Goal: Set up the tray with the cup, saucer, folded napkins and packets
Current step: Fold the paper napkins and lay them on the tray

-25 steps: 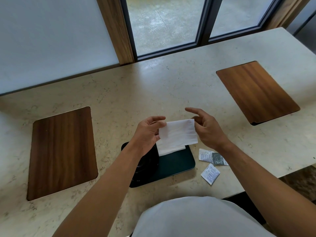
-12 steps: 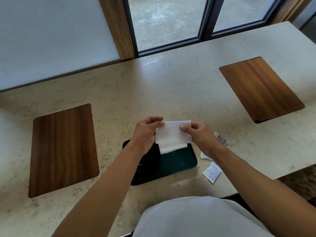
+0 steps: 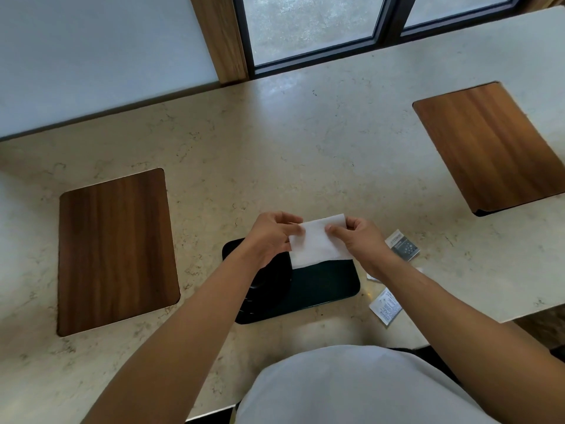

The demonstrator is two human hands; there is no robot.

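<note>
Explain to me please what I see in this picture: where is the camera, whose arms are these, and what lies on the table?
The camera sits on a person's head and looks down, so the two bare arms are that person's own; there is no machine. The left hand and right hand each pinch a side of a white folded paper napkin, held above a dark green rectangular tray. The tray lies on a pale stone table. Right of the tray lie small paper packets: a grey one and a white one. Two brown wooden panels, one on the left and one on the right, sit in the tabletop.
</note>
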